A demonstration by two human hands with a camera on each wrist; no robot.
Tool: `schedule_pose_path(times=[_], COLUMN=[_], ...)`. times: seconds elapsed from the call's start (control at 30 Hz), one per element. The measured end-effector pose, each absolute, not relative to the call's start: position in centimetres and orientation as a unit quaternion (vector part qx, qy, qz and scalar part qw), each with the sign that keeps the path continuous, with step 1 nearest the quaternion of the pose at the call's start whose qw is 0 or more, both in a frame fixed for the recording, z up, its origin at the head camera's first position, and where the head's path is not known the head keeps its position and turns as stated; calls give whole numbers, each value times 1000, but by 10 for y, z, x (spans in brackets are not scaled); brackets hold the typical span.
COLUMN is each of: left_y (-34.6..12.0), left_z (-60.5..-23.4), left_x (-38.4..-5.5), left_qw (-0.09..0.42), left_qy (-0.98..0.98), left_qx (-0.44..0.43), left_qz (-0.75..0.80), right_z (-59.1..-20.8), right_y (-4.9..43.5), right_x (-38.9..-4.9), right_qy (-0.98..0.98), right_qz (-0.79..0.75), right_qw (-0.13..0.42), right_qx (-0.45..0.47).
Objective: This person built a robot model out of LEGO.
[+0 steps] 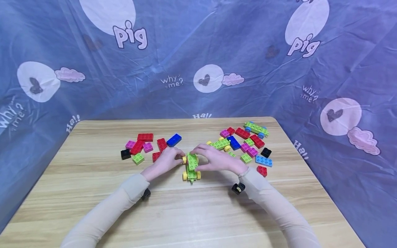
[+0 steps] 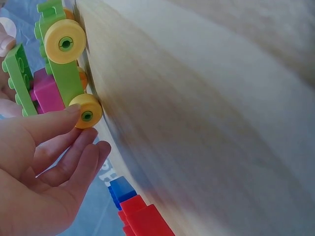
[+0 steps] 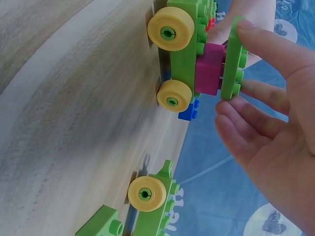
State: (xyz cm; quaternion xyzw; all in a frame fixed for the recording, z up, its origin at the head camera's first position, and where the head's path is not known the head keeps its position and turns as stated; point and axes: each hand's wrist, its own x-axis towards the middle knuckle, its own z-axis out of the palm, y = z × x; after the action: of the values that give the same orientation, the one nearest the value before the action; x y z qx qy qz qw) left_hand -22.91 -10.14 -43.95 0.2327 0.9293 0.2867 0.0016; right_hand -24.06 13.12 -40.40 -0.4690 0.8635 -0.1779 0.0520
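The left hand pinches a yellow wheel of the green chassis on the wooden table, while the right hand grips the green studded plate over the magenta brick, where uneven pressure could seat it crooked

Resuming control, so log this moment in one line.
left hand: pinching yellow wheel; right hand: pinching green plate; green plate: over pink block, gap visible; pink block: on wheeled base

The head view is bright; pale glare lies midway between the side edges of the table, soft shadows under the sleeves. Both wrist views are dimmer, the table's grain blurred.
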Motion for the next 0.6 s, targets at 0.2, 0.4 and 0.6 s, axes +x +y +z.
schedule_pose_path(times=[0.2, 0.4, 0.6], left_y=[-102, -102, -102], left_z=[-439, -439, -440], left_x=[-229, -230, -230], left_qw=[3, 6, 6], left_qy=[929, 928, 928], left_qx=[231, 232, 235], left_qz=[289, 290, 290], right_z=[-402, -401, -398], right_y=[129, 127, 124], right_x=[-239, -238, -237], right_qy=[864, 865, 871], right_qz=[-179, -175, -179], right_qw=[56, 59, 78], right_qx=[-468, -466, -451])
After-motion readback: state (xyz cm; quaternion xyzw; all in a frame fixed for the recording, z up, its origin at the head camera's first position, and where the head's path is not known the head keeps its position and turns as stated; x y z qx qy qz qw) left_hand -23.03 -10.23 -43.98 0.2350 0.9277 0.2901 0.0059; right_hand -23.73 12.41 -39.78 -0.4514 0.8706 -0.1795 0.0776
